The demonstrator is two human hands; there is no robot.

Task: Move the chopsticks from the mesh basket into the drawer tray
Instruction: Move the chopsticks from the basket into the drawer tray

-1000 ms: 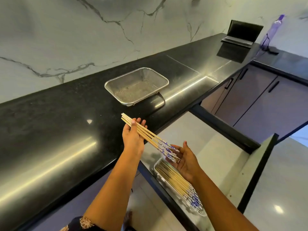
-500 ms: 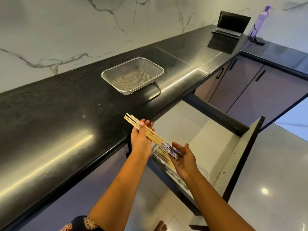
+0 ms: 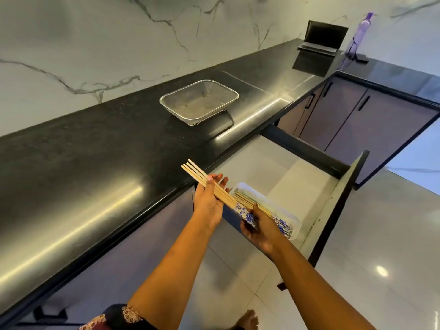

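Observation:
A bundle of wooden chopsticks (image 3: 214, 188) with blue-patterned ends lies across both my hands, just left of the open drawer. My left hand (image 3: 207, 201) grips the plain ends; my right hand (image 3: 258, 228) pinches the patterned ends. Just behind my right hand, a clear drawer tray (image 3: 291, 216) sits in the front left of the drawer (image 3: 297, 177) and holds several more chopsticks (image 3: 278, 219). The steel mesh basket (image 3: 199, 101) stands on the black counter, with nothing visible inside it.
The drawer front (image 3: 338, 206) juts out to the right over the tiled floor. A black countertop (image 3: 95, 151) runs along the marble wall. A laptop (image 3: 322, 38) and a purple bottle (image 3: 360, 32) stand at the far corner. Closed cabinet doors (image 3: 352, 120) line the right.
Both hands have carried the chopstick bundle down and right, off the counter edge toward the tray. The view has pulled back, showing more of the drawer and floor.

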